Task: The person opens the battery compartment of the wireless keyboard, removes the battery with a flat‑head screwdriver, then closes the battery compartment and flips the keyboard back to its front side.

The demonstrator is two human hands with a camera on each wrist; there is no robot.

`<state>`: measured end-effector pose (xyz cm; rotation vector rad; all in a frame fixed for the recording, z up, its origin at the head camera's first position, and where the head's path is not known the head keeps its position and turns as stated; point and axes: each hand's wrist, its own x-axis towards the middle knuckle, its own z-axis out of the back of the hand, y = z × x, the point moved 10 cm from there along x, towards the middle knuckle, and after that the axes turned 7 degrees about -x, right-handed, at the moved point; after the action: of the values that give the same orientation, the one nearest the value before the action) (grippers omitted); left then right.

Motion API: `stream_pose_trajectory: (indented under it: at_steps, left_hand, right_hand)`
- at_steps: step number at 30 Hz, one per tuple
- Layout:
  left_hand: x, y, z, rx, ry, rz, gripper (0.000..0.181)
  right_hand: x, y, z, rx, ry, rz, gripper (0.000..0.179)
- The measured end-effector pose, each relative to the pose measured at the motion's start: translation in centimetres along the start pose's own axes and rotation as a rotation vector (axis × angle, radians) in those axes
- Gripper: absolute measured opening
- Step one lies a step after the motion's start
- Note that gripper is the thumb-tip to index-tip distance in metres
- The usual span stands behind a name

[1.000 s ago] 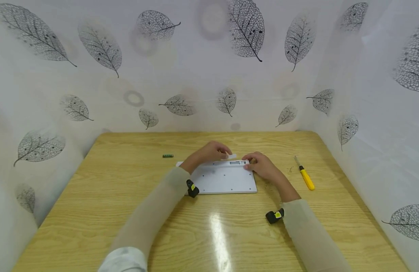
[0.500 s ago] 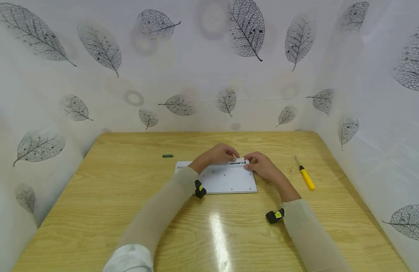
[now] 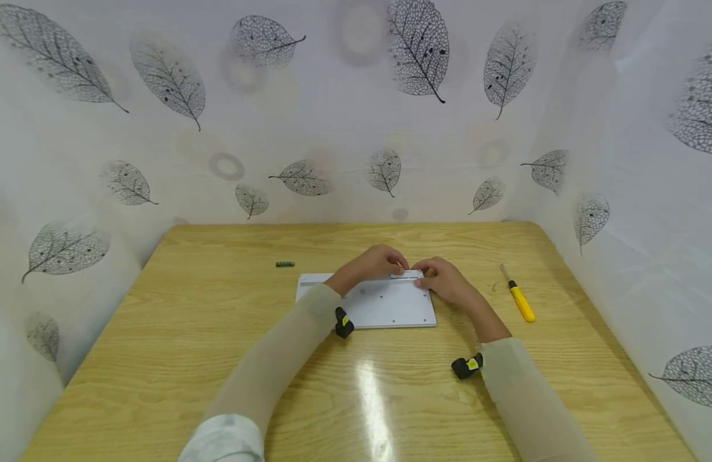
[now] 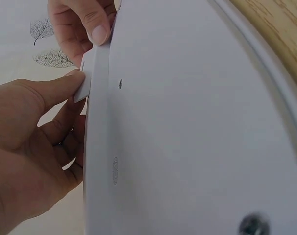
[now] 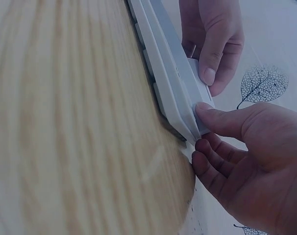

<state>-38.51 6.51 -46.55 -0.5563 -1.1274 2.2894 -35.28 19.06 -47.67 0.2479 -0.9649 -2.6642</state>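
Note:
A white keyboard (image 3: 384, 311) lies face down on the wooden table, its keys just visible under the edge in the right wrist view. My left hand (image 3: 374, 263) pinches a small white battery cover (image 4: 85, 87) between thumb and fingers. In the head view the cover lies over the battery slot at the keyboard's far right edge; whether it is seated I cannot tell. My right hand (image 3: 447, 282) grips the keyboard's far right corner, thumb on the underside (image 5: 205, 106) and fingers curled below.
A small green battery (image 3: 285, 264) lies on the table (image 3: 217, 308) left of the keyboard. To the right is a screwdriver (image 3: 522, 303) with a yellow handle. Leaf-patterned curtains (image 3: 332, 115) stand behind the table and at both sides.
My left hand has moved right and slightly nearer with the cover, from beyond the keyboard's far edge onto the slot, which is now mostly covered. My right hand has stayed at the corner.

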Motion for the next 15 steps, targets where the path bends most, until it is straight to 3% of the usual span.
stream_pose_trajectory:
  at_steps: [15]
  left_hand:
    - [-0.27, 0.47, -0.12, -0.062, -0.059, 0.034, 0.014]
  right_hand:
    - [-0.13, 0.43, 0.10, 0.002, 0.004, 0.004, 0.030]
